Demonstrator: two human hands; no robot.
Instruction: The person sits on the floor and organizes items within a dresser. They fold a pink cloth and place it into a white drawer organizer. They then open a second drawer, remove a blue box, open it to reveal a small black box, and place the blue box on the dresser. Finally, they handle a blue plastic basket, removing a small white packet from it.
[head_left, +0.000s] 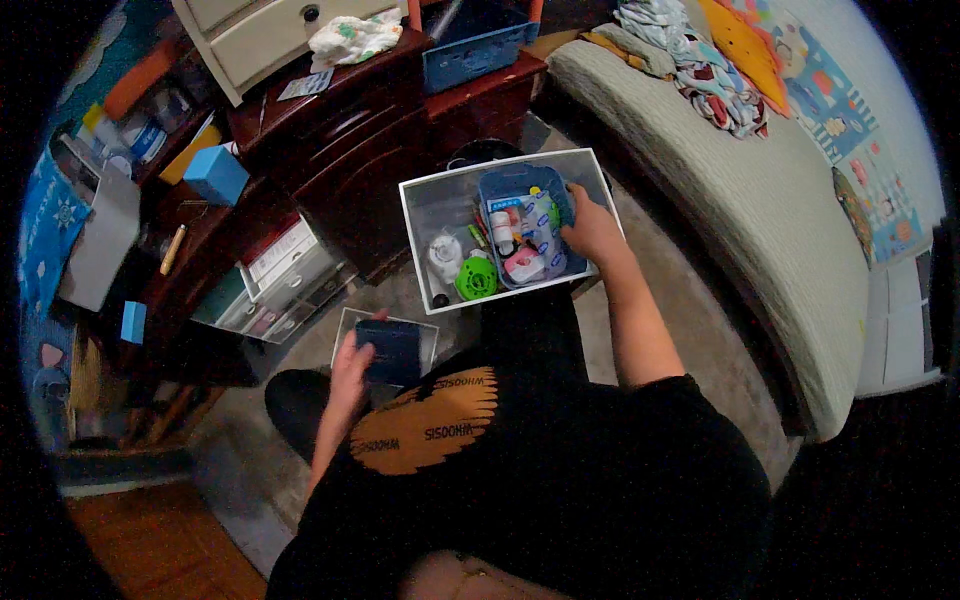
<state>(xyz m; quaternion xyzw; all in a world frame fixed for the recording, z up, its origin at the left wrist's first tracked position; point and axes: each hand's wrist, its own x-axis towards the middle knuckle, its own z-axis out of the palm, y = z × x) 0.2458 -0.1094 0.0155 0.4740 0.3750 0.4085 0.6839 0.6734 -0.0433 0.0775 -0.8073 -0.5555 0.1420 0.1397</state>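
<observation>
A white drawer-like box (439, 202) sits before me, tilted in view, by my knees. Inside its right half stands a blue plastic basket (517, 177) with a small white bottle (501, 225), a pink-and-white item (525, 264) and a patterned plastic packet (551, 244). My right hand (592, 229) grips the basket's right rim. Beside the basket lie a bright green round object (476, 279) and a white object (445, 256). Lower left, my left hand (352, 364) holds a dark blue flat box-like item (390, 349), partly over a white-rimmed tray or drawer (429, 337).
A white drawer unit (274, 304) stands left of me, below a dark wooden desk (225, 217) bearing a blue box (217, 176). Ahead is a dark wooden cabinet (360, 157). A bed (720, 202) with clothes (712, 82) runs along the right.
</observation>
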